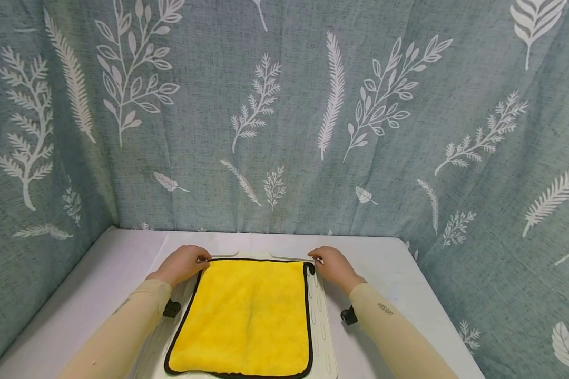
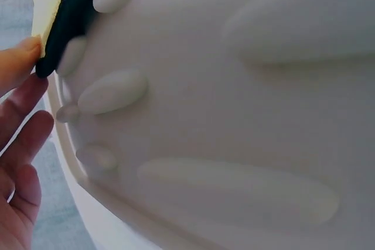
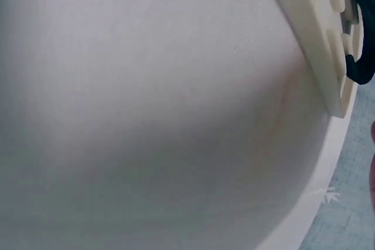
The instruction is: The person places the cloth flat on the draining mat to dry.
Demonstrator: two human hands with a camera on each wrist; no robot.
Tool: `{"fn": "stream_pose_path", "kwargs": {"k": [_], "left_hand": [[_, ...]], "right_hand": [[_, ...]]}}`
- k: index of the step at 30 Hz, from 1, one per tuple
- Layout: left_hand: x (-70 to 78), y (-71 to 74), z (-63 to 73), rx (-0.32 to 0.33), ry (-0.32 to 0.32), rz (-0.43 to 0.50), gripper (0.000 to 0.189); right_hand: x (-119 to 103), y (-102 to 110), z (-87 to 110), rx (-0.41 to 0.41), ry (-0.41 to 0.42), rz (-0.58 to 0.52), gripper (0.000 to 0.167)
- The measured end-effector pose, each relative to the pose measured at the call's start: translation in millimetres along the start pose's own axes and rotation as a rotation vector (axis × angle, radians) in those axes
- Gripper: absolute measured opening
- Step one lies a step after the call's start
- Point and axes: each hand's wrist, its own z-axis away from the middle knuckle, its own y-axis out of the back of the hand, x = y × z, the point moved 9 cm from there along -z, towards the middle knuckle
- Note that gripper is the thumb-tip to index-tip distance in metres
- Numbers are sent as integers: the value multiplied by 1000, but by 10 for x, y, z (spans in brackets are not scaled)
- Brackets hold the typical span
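A yellow cloth (image 1: pixel 246 316) with black edging lies spread over an off-white board (image 1: pixel 331 363) with raised ovals. My left hand (image 1: pixel 186 263) pinches the cloth's far left corner between thumb and forefinger. In the left wrist view, this hand (image 2: pixel 20 127) grips the black-edged corner (image 2: pixel 55 45) over the board's rim, its other fingers loosely bent. At the far right corner is my right hand (image 1: pixel 334 266), fingertips beside a small black loop (image 1: pixel 311 268). The right wrist view shows the loop hanging over the board, with only a sliver of finger; I cannot tell whether this hand grips anything.
The board lies on a white-covered table (image 1: pixel 398 295). Behind and on both sides hangs a grey-green curtain (image 1: pixel 294 105) with white leaf prints. Black wrist mounts (image 1: pixel 172 308) sit under both forearms, which wear beige sleeves (image 1: pixel 393 326).
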Motion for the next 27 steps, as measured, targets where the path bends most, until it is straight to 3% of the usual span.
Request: {"fn": "stream_pose_path", "kwargs": {"k": [5, 10, 14, 19, 27], "left_hand": [[2, 6, 14, 11, 1, 3, 21], [15, 6, 12, 6, 9, 8, 20], [26, 5, 8, 12, 4, 0, 18], [47, 29, 15, 30, 0, 6, 14], [87, 171, -4, 120, -14, 60, 9]], "right_hand": [[51, -80, -32, -52, -102, -149, 23], [34, -170, -74, -113, -145, -171, 26], [-3, -206, -84, -134, -134, -133, 19], [-125, -208, -93, -134, -57, -25, 13], [-180, -20, -195, -31, -53, 31, 12]]}}
